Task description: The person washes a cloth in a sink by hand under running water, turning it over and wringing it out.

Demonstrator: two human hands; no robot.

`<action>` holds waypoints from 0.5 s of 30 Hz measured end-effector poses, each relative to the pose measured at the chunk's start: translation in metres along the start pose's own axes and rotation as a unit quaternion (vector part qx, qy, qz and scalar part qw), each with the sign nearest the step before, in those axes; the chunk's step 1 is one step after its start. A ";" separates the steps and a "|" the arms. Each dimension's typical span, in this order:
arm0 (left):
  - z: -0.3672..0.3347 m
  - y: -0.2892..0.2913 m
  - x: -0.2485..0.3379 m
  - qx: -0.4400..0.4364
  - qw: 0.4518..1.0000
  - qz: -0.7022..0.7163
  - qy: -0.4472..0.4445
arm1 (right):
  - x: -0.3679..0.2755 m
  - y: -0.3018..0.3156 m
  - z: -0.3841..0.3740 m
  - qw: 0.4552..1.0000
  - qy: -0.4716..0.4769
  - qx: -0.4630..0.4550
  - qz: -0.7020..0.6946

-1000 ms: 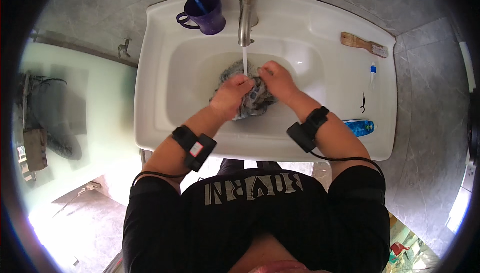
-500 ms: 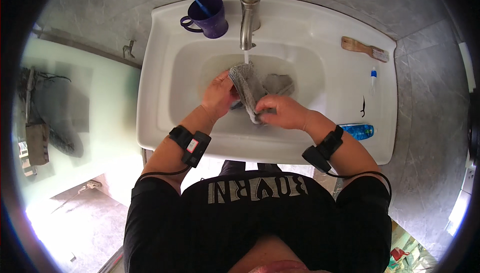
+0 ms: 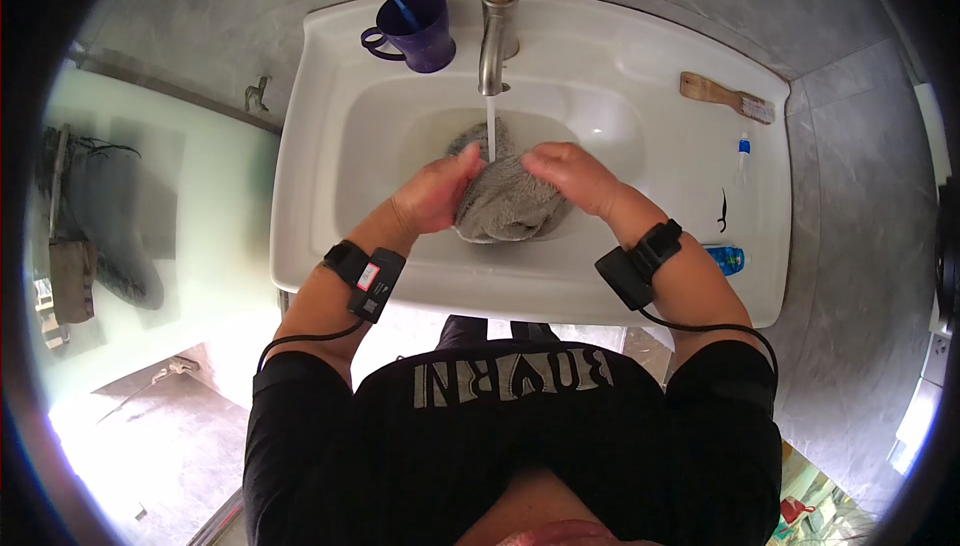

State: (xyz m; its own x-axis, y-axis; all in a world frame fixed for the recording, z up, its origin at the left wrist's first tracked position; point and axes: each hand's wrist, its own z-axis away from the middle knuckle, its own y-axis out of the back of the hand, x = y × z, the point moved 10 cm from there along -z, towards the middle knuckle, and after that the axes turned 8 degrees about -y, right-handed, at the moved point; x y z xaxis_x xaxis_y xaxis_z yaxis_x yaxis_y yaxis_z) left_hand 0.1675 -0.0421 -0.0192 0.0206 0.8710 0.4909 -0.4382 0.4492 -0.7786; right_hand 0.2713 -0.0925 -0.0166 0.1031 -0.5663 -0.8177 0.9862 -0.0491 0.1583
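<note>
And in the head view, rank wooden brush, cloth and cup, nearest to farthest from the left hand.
1. Cloth: against the left hand, on its right.
2. Cup: beyond that hand, at the sink's rear left.
3. Wooden brush: far right, on the rim.

A white ceramic washbasin [image 3: 312,136] is carrying everything here. At the middle of its back rim a brushed-metal faucet [image 3: 495,41] is standing, and in the bowl below, a grey terry cloth [image 3: 515,206] is lying bunched. On the back left corner a purple mug [image 3: 428,44] is standing, its handle pointing left. Down the right-hand ledge, a wooden-handled brush [image 3: 728,98] is lying nearest the back, bristle end to the right; then a blue-capped clear tube [image 3: 744,154], a thin black strip [image 3: 723,211] and a partly hidden blue packet [image 3: 728,260] are following toward the front.
</note>
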 end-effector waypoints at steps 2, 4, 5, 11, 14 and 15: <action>0.002 0.029 0.001 -0.032 0.876 -0.480 0.035 | 0.002 0.004 0.000 0.991 0.033 0.003 -0.128; -0.002 0.036 0.004 -0.018 0.889 -0.457 -0.034 | -0.010 0.007 0.004 0.965 0.067 0.006 -0.254; -0.002 0.039 0.013 -0.004 0.896 -0.433 -0.101 | -0.015 0.007 0.005 0.941 0.078 -0.002 -0.330; -0.021 0.012 -0.011 0.134 0.978 0.036 -0.159 | -0.031 0.014 0.012 0.957 0.150 0.197 -0.149; -0.039 0.032 -0.031 -0.089 0.959 0.187 -0.192 | -0.081 -0.040 0.040 0.905 0.324 0.240 0.132; -0.042 0.023 -0.046 0.081 0.973 0.160 -0.146 | -0.068 -0.024 0.037 0.899 0.303 0.278 0.149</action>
State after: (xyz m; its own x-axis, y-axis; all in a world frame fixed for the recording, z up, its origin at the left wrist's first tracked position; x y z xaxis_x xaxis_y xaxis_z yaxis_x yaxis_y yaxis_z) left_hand 0.1939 -0.0637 -0.0762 -0.3851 0.8571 0.3420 -0.5163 0.1071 -0.8497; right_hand 0.2358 -0.0834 0.0558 0.5704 -0.0776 -0.8177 0.7031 -0.4684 0.5350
